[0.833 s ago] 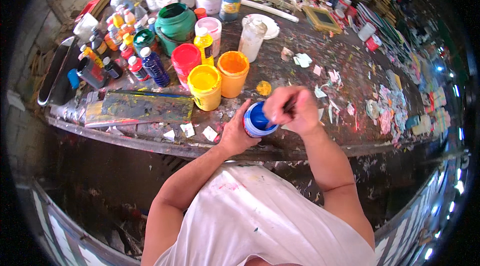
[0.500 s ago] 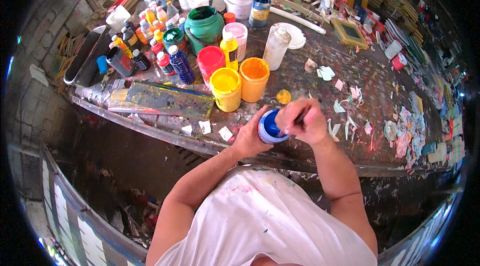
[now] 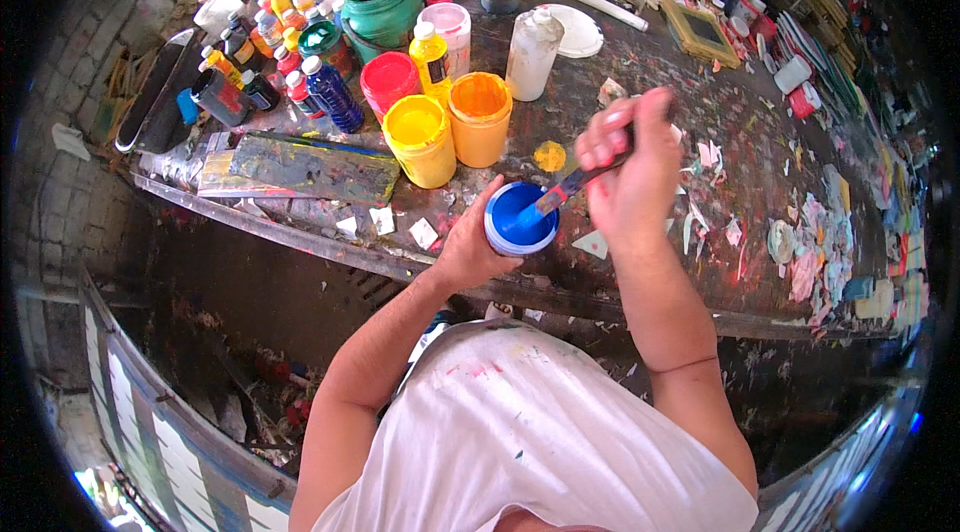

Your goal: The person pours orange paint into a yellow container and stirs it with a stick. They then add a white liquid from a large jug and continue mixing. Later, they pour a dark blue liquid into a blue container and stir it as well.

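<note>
My left hand (image 3: 470,250) is wrapped round the side of a small white-rimmed tub of blue paint (image 3: 524,223) near the table's front edge. In my right hand (image 3: 640,172) is a flat, dark-handled spatula (image 3: 568,191), gripped in a closed fist. It slants down to the left, and its blue-coated end is in the paint. Just beyond the tub stand an open yellow paint tub (image 3: 421,154) and an open orange paint tub (image 3: 480,130). A red paint tub (image 3: 390,82) and a yellow bottle (image 3: 430,62) are behind them.
Paint-stained boards (image 3: 310,169) lie along the table's left front edge. Several bottles and a green bucket (image 3: 380,17) crowd the back left. A whitish bottle (image 3: 534,57) stands beside a round white lid (image 3: 575,33). Paper scraps (image 3: 800,262) litter the right side.
My right hand has risen and moved slightly right, bringing the spatula into plain sight. The tub, still in my left hand, appears higher and slightly left, as the whole view has shifted.
</note>
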Demonstrator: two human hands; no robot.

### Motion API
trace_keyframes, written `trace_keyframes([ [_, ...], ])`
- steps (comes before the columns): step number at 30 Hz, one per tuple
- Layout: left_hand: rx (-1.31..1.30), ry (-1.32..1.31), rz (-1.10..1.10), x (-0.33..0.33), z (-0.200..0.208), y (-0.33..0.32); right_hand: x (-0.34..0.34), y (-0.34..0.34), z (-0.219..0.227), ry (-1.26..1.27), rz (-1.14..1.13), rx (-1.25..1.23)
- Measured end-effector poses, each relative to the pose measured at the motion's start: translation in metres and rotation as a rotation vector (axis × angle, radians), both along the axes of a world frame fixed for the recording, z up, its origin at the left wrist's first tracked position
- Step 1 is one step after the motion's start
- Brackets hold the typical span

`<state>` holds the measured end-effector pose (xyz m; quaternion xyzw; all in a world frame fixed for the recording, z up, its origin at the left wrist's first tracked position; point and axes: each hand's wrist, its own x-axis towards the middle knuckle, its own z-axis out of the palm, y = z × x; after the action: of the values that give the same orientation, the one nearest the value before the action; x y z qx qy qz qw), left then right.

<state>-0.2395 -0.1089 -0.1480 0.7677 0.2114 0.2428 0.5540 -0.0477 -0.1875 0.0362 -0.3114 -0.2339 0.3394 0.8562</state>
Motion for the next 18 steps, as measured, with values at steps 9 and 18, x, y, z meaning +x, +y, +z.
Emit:
trace_keyframes([
  [9, 0.081, 0.062, -0.013, 0.001, -0.003, 0.006, -0.038, -0.016, -0.015, -0.442, -0.015, 0.114],
  [18, 0.090, 0.086, -0.072, -0.002, 0.001, 0.013, -0.031, -0.013, 0.009, -0.524, -0.050, 0.343],
])
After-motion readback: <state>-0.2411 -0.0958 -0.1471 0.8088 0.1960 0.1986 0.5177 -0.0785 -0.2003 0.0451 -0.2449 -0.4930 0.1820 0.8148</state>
